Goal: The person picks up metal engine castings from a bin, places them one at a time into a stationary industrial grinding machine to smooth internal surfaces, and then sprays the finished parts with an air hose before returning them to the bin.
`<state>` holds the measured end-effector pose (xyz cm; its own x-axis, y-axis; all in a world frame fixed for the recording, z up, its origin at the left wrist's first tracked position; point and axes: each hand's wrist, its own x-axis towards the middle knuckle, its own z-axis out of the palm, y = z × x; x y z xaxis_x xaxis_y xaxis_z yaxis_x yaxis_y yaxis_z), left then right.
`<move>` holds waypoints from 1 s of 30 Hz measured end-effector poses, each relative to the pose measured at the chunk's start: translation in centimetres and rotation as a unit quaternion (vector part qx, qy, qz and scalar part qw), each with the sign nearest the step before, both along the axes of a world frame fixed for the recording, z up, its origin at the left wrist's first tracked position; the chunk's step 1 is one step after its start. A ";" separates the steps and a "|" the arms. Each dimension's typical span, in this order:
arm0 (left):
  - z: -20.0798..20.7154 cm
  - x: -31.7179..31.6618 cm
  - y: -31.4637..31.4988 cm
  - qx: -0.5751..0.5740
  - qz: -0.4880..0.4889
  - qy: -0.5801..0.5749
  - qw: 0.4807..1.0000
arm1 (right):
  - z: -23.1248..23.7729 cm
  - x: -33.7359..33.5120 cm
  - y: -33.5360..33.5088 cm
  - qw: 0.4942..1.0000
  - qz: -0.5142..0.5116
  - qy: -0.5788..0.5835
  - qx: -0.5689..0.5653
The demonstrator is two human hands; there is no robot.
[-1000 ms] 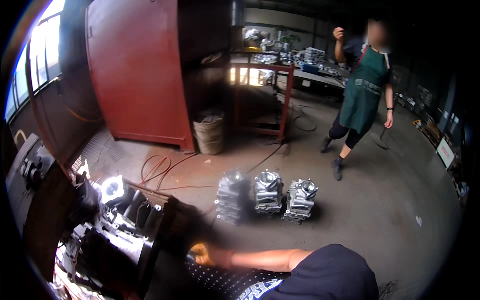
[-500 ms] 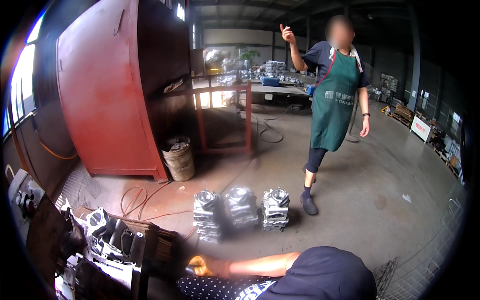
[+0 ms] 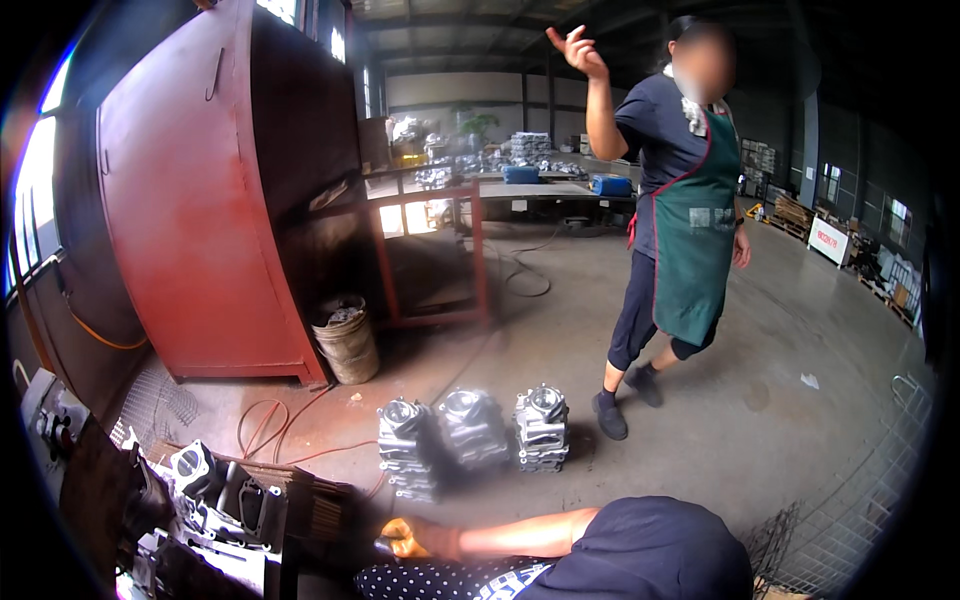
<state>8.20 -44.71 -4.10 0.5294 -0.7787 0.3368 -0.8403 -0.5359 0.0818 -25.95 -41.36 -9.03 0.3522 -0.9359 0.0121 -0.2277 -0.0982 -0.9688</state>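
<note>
My right hand (image 3: 405,538), in a yellow-orange glove, is at the lower middle beside the polka-dot cloth (image 3: 430,578) of my clothing. Its fingers look curled, with something dark at them that I cannot make out. The bare forearm runs left from a dark sleeve (image 3: 660,545). Left of the hand, silvery metal castings (image 3: 225,490) lie in a heap beside brown cardboard layers (image 3: 318,490). Beyond the hand, three stacks of similar castings stand on the floor: a left stack (image 3: 405,450), a blurred middle stack (image 3: 472,425) and a right stack (image 3: 542,430). My left hand is out of view.
A person in a green apron (image 3: 690,250) stands ahead right, one arm raised. A red metal cabinet (image 3: 185,210) rises at left, with a dirty bucket (image 3: 346,345) and a red frame (image 3: 480,260) beside it. A red hose (image 3: 330,450) crosses the floor. Wire mesh (image 3: 850,500) lies right.
The person in the apron has stepped closer and turned, arm still raised. My view has shifted slightly, moving the cabinet and stacks a little left. My right hand stays about where it was.
</note>
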 end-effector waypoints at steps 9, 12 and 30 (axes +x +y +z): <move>-1.5 0.5 0.5 -0.004 0.000 -0.011 1.000 | 1.8 -1.1 1.1 0.997 0.011 -0.003 0.076; -1.5 1.9 1.4 -0.019 0.012 -0.014 1.000 | 1.3 0.4 1.3 0.997 -0.003 -0.078 -0.007; -4.9 8.9 6.6 -0.120 0.053 -0.058 0.990 | 4.8 21.5 -8.8 0.982 0.128 -0.019 -0.141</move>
